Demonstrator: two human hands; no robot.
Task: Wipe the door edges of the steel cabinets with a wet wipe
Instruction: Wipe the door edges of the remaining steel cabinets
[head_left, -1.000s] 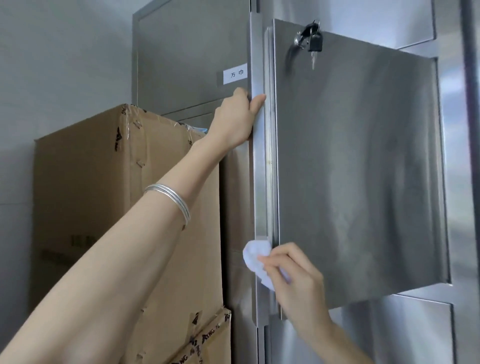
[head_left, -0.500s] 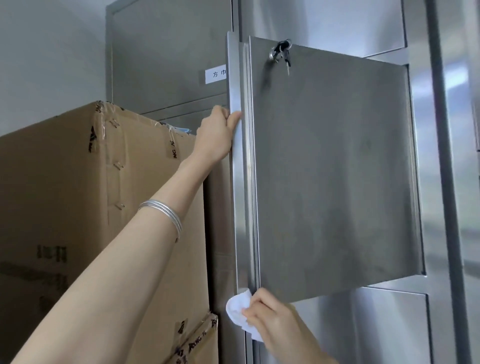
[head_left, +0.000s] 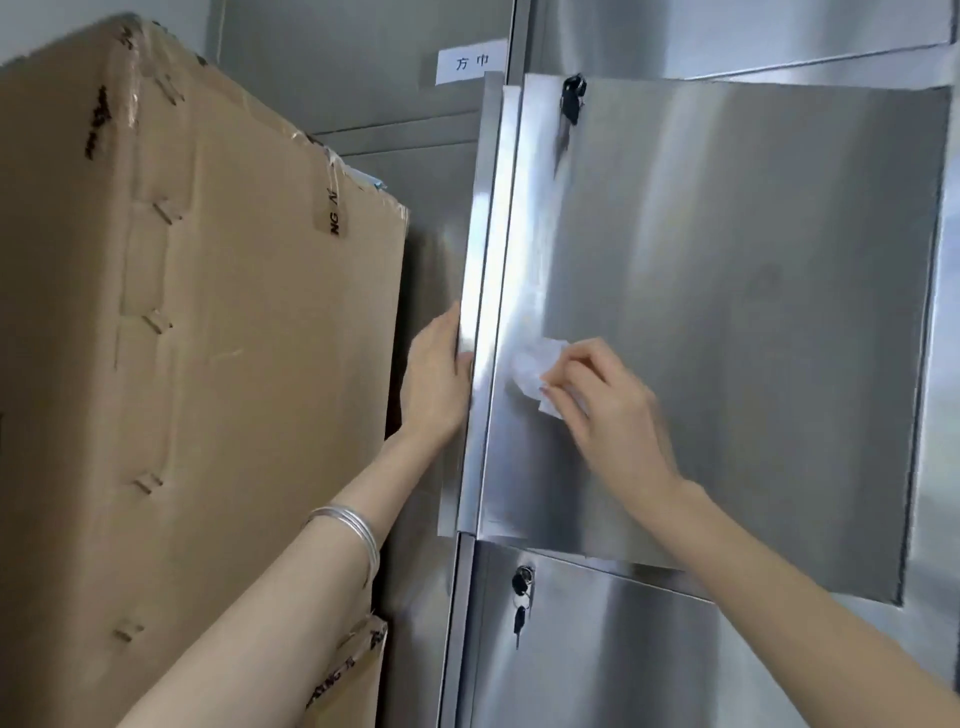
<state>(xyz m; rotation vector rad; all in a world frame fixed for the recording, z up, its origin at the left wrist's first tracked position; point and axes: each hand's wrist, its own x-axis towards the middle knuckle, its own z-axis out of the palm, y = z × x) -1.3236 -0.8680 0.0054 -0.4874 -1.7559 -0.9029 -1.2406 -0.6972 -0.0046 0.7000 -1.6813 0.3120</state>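
Note:
A steel cabinet door stands swung open, its free edge facing me as a bright vertical strip. My left hand holds that edge at mid-height, fingers wrapped behind it and thumb on the front. My right hand pinches a crumpled white wet wipe and presses it on the door's face just right of the edge. A key hangs in the lock near the door's top left corner.
A tall taped cardboard box stands close on the left, with a smaller box below it. A white label sits on the upper cabinet. The lower door is closed, keys in its lock.
My view dropped lower. My left hand slid down the door edge from near the top to mid-height. My right hand rose with the wipe from the bottom corner onto the door face.

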